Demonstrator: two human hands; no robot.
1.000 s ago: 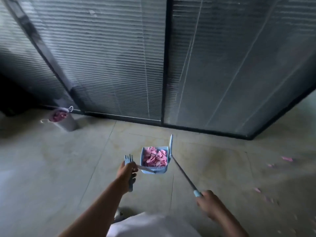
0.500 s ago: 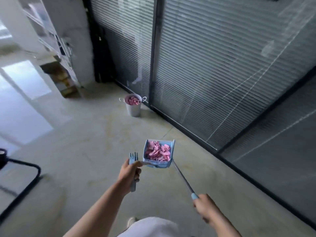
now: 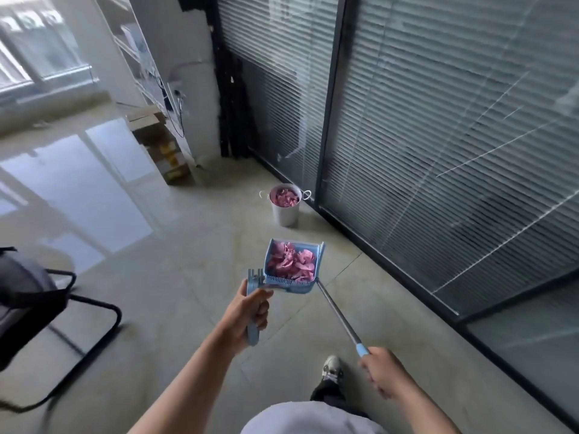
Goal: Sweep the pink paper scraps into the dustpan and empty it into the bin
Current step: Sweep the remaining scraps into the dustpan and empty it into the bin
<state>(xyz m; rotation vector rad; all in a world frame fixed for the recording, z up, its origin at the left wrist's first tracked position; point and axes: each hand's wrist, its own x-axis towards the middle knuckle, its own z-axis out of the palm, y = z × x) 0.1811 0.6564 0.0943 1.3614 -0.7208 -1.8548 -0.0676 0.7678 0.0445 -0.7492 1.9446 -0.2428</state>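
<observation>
— What is the person wearing?
— A white top (image 3: 313,418), seen at the bottom edge. Both forearms are bare, with no sleeves on them.
— And lower down?
— A dark trouser leg (image 3: 329,393) and a grey-and-white sneaker (image 3: 332,366) with laces.

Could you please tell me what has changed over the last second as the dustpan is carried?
The view has swung left and the grey metal bin now stands nearer, ahead of the blue dustpan. Nothing was let go: right hand keeps its grip on the long handle, left hand on the blue brush; pink paper scraps remain inside.
</observation>
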